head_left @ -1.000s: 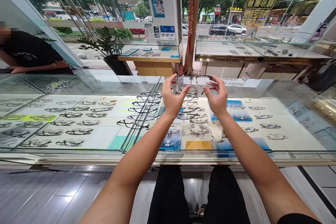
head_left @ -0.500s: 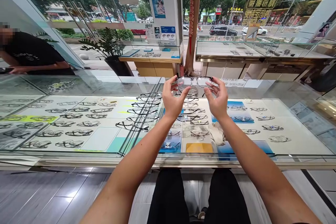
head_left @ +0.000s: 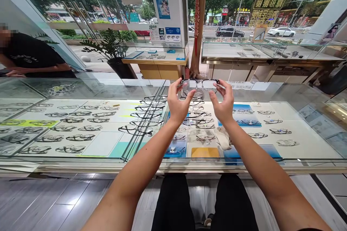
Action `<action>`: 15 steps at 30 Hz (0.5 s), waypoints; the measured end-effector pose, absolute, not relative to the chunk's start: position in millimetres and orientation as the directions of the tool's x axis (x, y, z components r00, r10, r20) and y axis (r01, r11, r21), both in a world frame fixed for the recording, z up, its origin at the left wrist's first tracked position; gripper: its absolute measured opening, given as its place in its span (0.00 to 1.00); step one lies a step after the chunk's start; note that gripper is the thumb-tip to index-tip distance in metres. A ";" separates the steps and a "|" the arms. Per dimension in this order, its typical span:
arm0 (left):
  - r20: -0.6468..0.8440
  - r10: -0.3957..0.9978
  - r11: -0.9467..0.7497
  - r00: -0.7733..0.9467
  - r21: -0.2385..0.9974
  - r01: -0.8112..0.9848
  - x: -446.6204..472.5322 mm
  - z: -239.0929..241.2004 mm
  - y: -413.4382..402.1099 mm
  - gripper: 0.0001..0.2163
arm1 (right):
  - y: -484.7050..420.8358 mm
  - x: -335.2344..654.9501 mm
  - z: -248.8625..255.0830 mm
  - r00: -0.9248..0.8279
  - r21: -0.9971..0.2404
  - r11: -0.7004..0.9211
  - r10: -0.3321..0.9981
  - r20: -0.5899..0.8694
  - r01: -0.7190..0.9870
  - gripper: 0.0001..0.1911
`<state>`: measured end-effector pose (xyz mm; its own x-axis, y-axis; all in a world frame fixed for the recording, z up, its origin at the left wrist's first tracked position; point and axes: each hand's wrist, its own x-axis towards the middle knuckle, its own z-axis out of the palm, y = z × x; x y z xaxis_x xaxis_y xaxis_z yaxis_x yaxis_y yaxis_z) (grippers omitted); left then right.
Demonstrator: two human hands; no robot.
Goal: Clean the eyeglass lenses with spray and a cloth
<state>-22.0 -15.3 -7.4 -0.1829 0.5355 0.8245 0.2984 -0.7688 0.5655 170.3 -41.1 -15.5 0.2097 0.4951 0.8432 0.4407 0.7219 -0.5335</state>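
Observation:
I hold a pair of dark-rimmed glasses [head_left: 200, 84] up above a glass display counter [head_left: 81, 162]. My left hand [head_left: 177, 104] pinches the left end of the frame between thumb and fingers. My right hand [head_left: 224, 101] pinches the right end in the same way. The lenses face away from me, level and at arm's length. Below my hands, inside the counter, lie rows of spectacle frames [head_left: 81, 128] and a folded whitish cloth [head_left: 222, 138].
A person in a black shirt [head_left: 29, 57] leans on the counter at the far left. Beyond stand more glass counters [head_left: 271, 52], a potted plant [head_left: 114, 48], a white pillar with posters [head_left: 168, 3] and street windows. My dark-trousered legs [head_left: 203, 202] are under the counter edge.
My hands and the glasses have dipped slightly lower and nearer the counter top. The grip on both ends is unchanged. A white car outside has moved right.

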 end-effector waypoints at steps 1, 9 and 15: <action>0.822 0.539 -0.768 -0.183 0.569 0.294 -21.9 -7.1 -15.5 0.31 | -41.4 170.2 -15.1 0.210 -0.530 0.721 0.492 0.845 0.446 0.27; 0.802 0.565 -0.751 -0.196 0.598 0.282 -21.1 -6.9 -14.8 0.31 | -41.7 170.2 -13.9 0.239 -0.564 0.720 0.512 0.825 0.404 0.27; 0.777 0.603 -0.737 -0.184 0.630 0.245 -21.6 -11.2 -8.8 0.32 | -42.9 171.0 -12.9 0.242 -0.524 0.728 0.466 0.851 0.443 0.26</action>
